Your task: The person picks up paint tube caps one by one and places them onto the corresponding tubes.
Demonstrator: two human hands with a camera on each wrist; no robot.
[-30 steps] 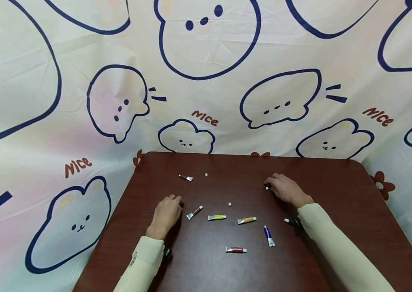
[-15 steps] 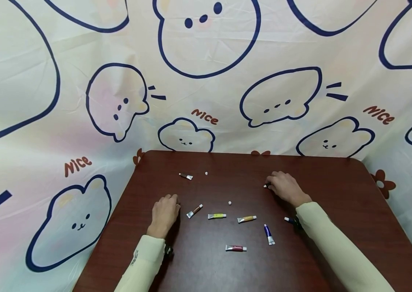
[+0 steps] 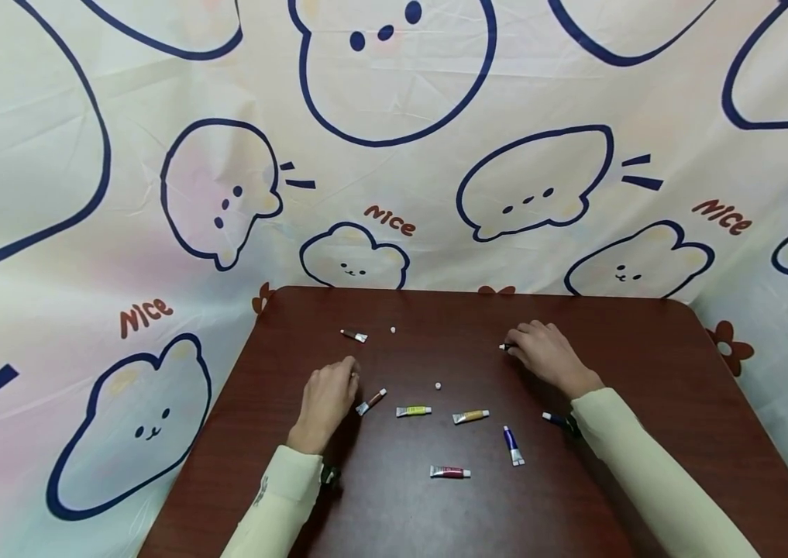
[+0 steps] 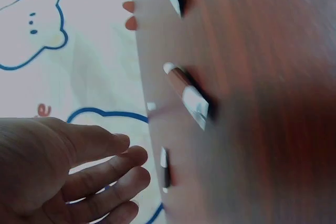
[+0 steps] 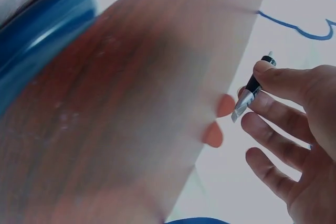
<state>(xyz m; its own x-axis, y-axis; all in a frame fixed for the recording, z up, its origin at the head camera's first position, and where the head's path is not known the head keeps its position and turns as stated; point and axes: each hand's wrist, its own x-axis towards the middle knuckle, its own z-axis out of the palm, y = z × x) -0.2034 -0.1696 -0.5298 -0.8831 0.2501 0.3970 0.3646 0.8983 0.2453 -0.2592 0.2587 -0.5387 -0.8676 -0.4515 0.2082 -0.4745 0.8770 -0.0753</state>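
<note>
Fingers on the right hand [image 3: 548, 358] have a small black tube [image 5: 253, 84] pinched against the thumb, around its middle; the other fingers are spread loosely and carry nothing. Over on the left, the left hand [image 3: 327, 399] is relaxed, fingers a bit bent, nothing in its grasp.

So the black tube is right at the far right part of the table [image 3: 617, 333]. From the left fingers it lies well to the right and somewhat farther away, so the right hand is obviously the nearer one. What I'd say matters most is the axis: the pale tip pokes out left, toward the left hand's side, while the silver end sits back by the right fingers. Can't really judge its height off the wood from above.

Closest thing to the left fingers is a brown tube [image 3: 371, 402], just to their right, not touching, slanted with its white cap far and right. One white bit [image 3: 438, 385] lies between the hands, and a navy tube [image 3: 556, 420] lies by the right wrist.
</note>
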